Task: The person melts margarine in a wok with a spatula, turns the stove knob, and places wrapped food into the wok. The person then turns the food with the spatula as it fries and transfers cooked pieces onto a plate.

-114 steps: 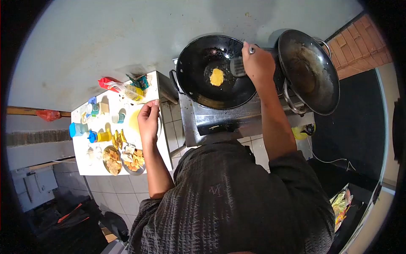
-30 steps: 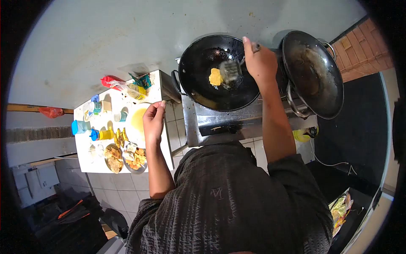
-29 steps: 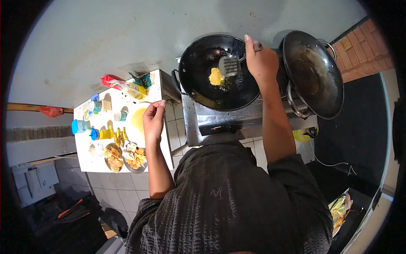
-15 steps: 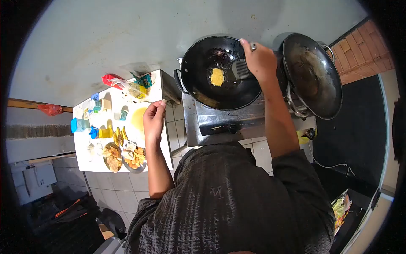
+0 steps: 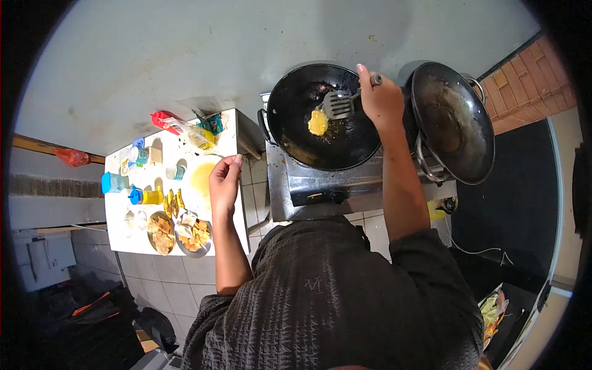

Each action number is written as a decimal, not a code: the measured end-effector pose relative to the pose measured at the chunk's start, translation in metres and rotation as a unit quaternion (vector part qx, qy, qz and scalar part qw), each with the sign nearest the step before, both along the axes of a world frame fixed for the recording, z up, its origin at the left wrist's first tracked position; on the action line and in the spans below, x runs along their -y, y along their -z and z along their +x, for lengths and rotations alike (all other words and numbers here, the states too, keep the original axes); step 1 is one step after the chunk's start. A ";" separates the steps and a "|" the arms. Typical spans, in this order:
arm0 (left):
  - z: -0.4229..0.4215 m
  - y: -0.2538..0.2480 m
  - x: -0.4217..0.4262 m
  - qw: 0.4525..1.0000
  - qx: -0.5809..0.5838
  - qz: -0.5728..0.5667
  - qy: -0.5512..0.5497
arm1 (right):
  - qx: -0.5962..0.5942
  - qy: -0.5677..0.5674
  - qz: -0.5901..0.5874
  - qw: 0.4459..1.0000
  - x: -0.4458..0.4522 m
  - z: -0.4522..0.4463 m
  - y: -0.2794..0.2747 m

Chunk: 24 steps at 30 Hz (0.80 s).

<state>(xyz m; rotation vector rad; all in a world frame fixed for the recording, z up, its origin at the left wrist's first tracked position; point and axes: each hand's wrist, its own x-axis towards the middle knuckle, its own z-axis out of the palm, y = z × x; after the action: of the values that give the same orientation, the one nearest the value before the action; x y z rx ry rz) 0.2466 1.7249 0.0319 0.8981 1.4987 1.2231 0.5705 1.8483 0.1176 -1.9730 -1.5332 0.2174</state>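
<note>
My right hand (image 5: 381, 102) is closed round the handle of a slotted metal spatula (image 5: 338, 105) over a black wok (image 5: 351, 145). The spatula's blade touches or nearly touches the upper right edge of a yellow piece of food (image 5: 318, 123) in the wok. Fingertips pinched together, my left hand (image 5: 225, 182) is held over the edge of the white table, beside a plate of pale yellow batter (image 5: 201, 179). Anything between those fingertips is too small to make out.
A second wok (image 5: 453, 123) leans at the right of the stove (image 5: 280, 197). On the white table (image 5: 135, 240) are bananas (image 5: 173, 202), a yellow bottle with a blue cap (image 5: 151, 196), an oil bottle (image 5: 200, 137) and two plates of fried food (image 5: 161, 233).
The spatula has moved left from the wok's right side to the yellow piece. The whole view has shifted slightly, with the wok lower in it. My left hand keeps its pinch.
</note>
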 end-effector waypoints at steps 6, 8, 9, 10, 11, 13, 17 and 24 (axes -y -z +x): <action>-0.002 0.003 -0.001 1.000 -0.011 0.010 0.005 | 0.018 0.008 -0.019 1.000 0.001 0.003 0.012; -0.002 0.007 -0.002 1.000 -0.012 0.008 0.011 | -0.019 0.016 -0.016 1.000 0.005 0.005 0.011; -0.002 0.008 -0.002 1.000 -0.015 0.009 0.014 | -0.021 0.007 -0.006 1.000 0.007 0.004 0.003; -0.001 0.007 -0.003 1.000 -0.016 0.010 0.016 | -0.023 -0.001 0.006 1.000 0.009 0.003 -0.002; 0.000 0.005 -0.003 1.000 -0.021 0.006 0.015 | -0.024 0.001 0.006 1.000 0.013 0.002 -0.001; 0.000 0.002 -0.003 0.999 -0.027 0.005 0.016 | -0.029 0.041 0.020 0.999 0.018 0.000 0.004; -0.002 0.002 -0.001 1.000 -0.009 0.013 0.009 | 0.007 0.050 0.021 0.998 0.020 0.007 0.016; 0.004 0.012 -0.001 1.000 0.015 0.019 -0.002 | -0.051 -0.017 0.088 0.995 0.038 0.010 0.007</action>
<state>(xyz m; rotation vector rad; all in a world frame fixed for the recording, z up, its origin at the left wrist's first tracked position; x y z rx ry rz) 0.2505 1.7256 0.0203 0.8997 1.4584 1.2665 0.5804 1.8102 0.1108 -1.7721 -1.4707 0.1866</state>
